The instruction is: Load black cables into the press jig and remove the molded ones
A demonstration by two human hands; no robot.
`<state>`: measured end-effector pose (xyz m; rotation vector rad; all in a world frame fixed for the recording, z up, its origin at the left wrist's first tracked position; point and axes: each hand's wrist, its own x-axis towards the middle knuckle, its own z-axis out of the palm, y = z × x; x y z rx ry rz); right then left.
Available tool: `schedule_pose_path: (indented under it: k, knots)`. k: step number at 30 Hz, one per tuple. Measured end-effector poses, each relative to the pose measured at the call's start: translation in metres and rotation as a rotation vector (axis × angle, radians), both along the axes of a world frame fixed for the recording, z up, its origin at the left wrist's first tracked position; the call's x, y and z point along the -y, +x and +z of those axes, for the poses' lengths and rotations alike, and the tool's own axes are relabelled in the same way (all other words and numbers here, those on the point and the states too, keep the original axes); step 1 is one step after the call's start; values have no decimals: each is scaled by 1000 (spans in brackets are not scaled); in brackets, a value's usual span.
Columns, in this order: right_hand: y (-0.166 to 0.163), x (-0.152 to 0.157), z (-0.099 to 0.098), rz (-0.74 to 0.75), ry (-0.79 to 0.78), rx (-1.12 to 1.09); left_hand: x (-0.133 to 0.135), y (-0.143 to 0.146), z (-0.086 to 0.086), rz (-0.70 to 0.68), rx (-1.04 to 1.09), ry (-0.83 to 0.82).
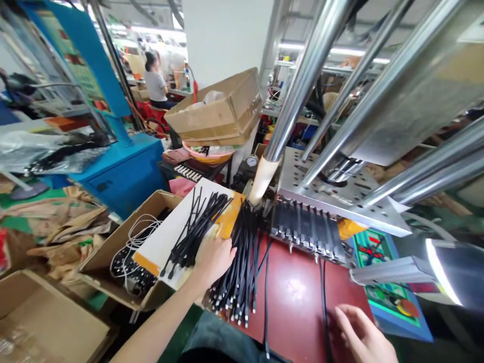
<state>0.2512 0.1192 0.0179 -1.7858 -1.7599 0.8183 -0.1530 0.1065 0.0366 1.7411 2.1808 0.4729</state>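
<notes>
My left hand (214,257) lies on a pile of black cables (204,217) on a white board (166,237). Its fingers are curled onto the cables, with the fingertips partly hidden. Just right of it, a thick bundle of black cables (242,262) with metal plug ends hangs toward the front edge of the red-brown tabletop (293,287). Low at the right, my right hand (365,335) is open, thumb and fingers apart, beside a single black cable (324,302). Several cables sit side by side in a metal fixture (308,232) under the press plate (340,194).
Shiny steel press columns (295,91) slant above the fixture. A grey lamp-like arm (393,272) reaches in from the right over a blue-green panel (397,302). Cardboard boxes (151,201) stand at the left; a blue cabinet (121,176) is behind. A person (156,83) sits far back.
</notes>
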Motion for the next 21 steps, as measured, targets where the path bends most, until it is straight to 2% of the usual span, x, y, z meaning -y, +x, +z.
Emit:
schedule_pose_path:
  k: [4,7,9,11,13,14,15,17,19,21]
  knots:
    - [-28,-41,26,80,334,78,-9,-7,-11,-53,-7,-5]
    - [-69,-105,51,227,512,244,-9,-8,-16,-60,4,7]
    - [-98,-157,66,253,540,422,-7,-6,-17,-55,9,21]
    - [-122,-204,77,244,541,458,-3,-4,-17,-50,16,35]
    - [-138,-233,84,238,556,451,2,-2,-17,-45,49,66]
    - [-141,-239,85,236,570,448,4,-2,-17,-41,80,90]
    - [-141,-238,84,235,586,448,7,-2,-16,-32,117,119]
    - [-135,-214,82,231,616,454,13,-2,-15,10,189,198]
    - [-122,-170,84,220,655,458,19,0,-9,49,253,281]
    - [-109,-114,96,185,751,429,24,4,4,30,345,351]
